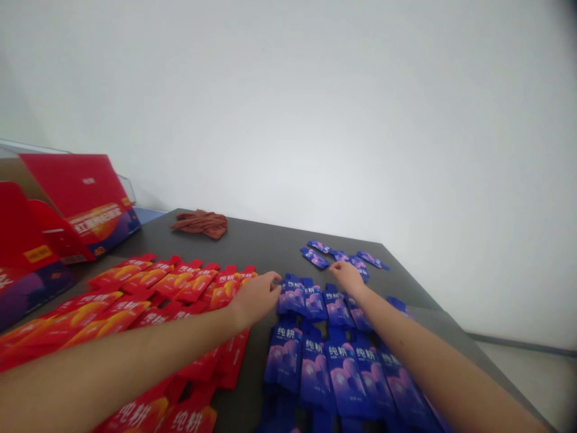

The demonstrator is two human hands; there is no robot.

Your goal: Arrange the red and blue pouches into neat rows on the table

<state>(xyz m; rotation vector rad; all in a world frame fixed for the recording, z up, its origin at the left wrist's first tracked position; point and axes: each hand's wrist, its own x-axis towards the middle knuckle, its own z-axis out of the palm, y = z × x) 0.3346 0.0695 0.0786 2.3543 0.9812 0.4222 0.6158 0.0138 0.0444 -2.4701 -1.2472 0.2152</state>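
My left hand hovers between the red pouches and the blue ones, beside the top-left pouch of the blue rows. Its fingers are loosely curled and slightly apart, and nothing shows in them. Farther forward, my right hand is at a loose group of blue pouches, with its fingertips pressed together. Whether they grip a pouch is hard to make out. One loose blue pouch lies just left of those fingertips, another to the right. Overlapping rows of blue pouches lie below, partly covered by my right forearm.
Overlapping rows of red pouches cover the left of the dark table, partly behind my left forearm. Open red and purple boxes stand at the far left. A crumpled brown cloth lies near the back edge, before a white wall.
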